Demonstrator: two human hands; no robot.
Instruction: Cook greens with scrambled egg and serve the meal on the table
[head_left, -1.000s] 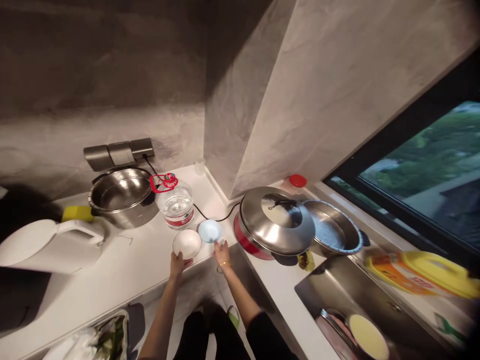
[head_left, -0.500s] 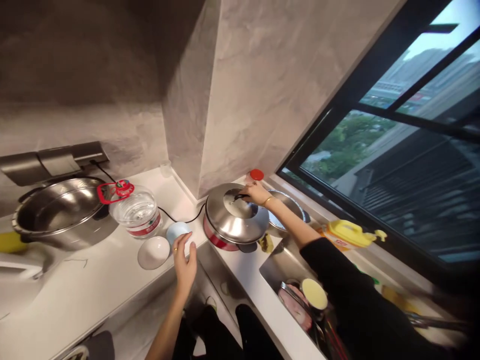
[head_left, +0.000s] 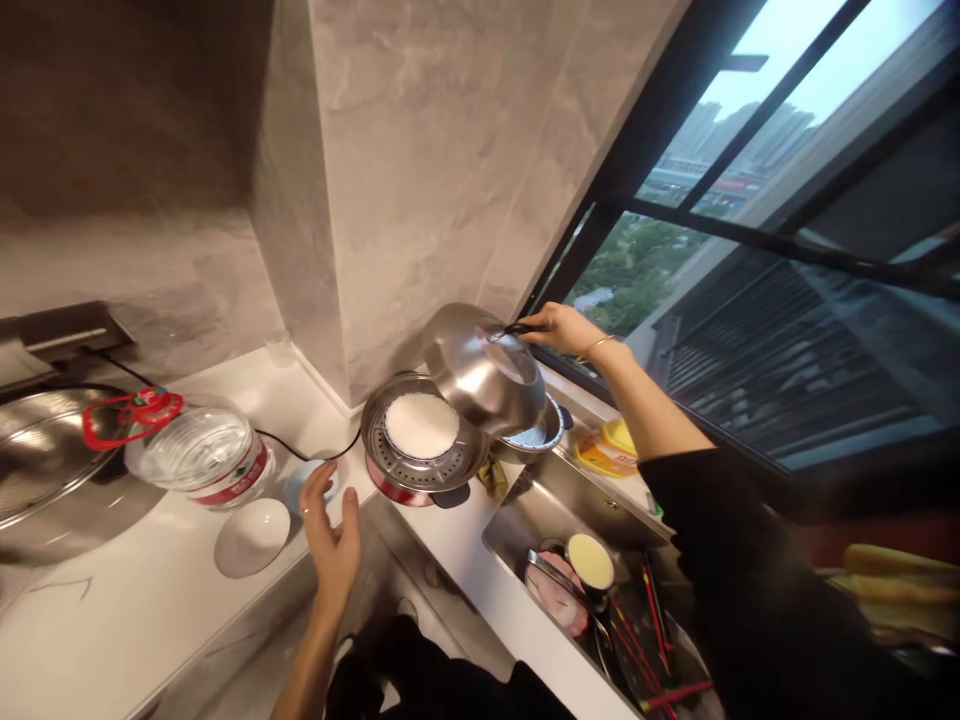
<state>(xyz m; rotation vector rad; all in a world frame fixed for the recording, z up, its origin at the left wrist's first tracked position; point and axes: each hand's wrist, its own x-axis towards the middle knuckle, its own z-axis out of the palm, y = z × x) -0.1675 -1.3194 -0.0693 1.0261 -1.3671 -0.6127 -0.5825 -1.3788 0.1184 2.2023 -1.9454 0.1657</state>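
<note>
My right hand [head_left: 566, 330] grips the black handle of a shiny steel pot lid [head_left: 480, 375], holding it tilted in the air. Below and left of the lid stands a red-based electric steamer pot [head_left: 375, 430] with a perforated steel tray. A round dish of smooth white food [head_left: 421, 425] sits on that tray; I cannot tell what the food is. Fingers apart and holding nothing, my left hand [head_left: 330, 535] hovers over the counter edge. Behind its fingers is a light blue bowl [head_left: 295, 487], partly hidden. A white bowl [head_left: 253, 535] lies just left of it.
A large water bottle [head_left: 217, 455] with a red handle and a steel basin [head_left: 45, 470] stand on the left. The sink [head_left: 517, 510] holds a yellow-topped cup, a pink item and red chopsticks. Behind it are a blue-rimmed colander [head_left: 547, 425] and a yellow jug [head_left: 607, 447].
My right hand has lifted the lid off the steamer and tilted it to the right, uncovering the white dish. My left hand remains open near the blue bowl. The view has shifted right.
</note>
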